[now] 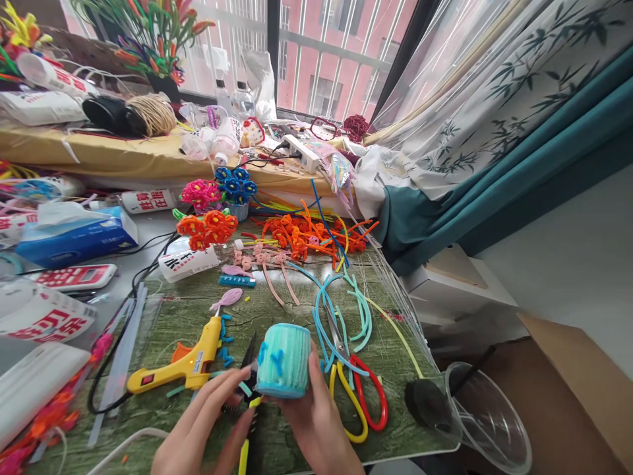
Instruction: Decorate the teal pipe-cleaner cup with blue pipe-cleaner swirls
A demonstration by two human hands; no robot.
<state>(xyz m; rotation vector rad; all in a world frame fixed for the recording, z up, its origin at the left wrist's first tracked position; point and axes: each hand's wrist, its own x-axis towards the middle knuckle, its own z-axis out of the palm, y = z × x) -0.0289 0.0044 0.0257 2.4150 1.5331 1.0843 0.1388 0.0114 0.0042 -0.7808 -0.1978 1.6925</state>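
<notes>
My right hand [321, 422] grips a small round pot [291, 363] wrapped in light teal pipe cleaner, with bright blue bands at top and bottom. Small blue pipe cleaner shapes sit on its side. My left hand [208, 419] is just left of the pot, its fingertips closed around what looks like a short teal pipe cleaner piece [246, 389]. Partly hidden behind these fingers lies a black pointed tool with yellow handles [244, 456]. A yellow hot glue gun [198, 356] rests to the left, and scissors with red and yellow handles [353, 396] to the right.
Blue snippets [225, 343], curved blue pipe cleaners [324, 316] and an orange pile [297, 234] lie on the green mat [277, 297]. Pipe cleaner flowers [208, 227] stand behind. A black cable [129, 330] loops left. A clear plastic cup [487, 419] is at the right edge.
</notes>
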